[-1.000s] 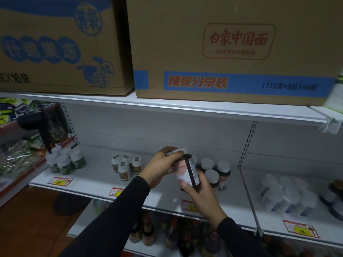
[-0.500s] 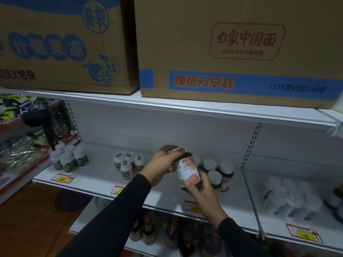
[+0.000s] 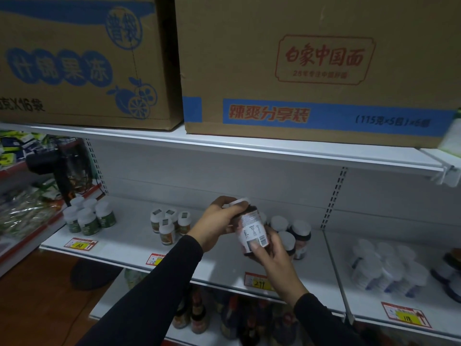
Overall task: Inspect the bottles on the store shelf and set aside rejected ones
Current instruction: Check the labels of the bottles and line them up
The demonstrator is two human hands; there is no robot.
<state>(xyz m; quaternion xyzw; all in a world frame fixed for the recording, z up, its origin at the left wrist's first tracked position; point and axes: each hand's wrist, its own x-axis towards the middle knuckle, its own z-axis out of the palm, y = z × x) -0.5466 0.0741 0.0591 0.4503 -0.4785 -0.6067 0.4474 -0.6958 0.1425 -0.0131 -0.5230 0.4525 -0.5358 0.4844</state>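
Hands hold one dark bottle [image 3: 252, 231] above the shelf [image 3: 224, 265]: right hand [image 3: 275, 260] grip curls round its base, left hand [image 3: 219, 223] grip pinches the white cap. Behind stand more white-capped bottles [image 3: 290, 233]; a slip while turning could topple them.

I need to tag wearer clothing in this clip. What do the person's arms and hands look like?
Both arms are in long, plain black sleeves reaching the wrists. The left hand and right hand are bare: no gloves, rings, watch or markings show.
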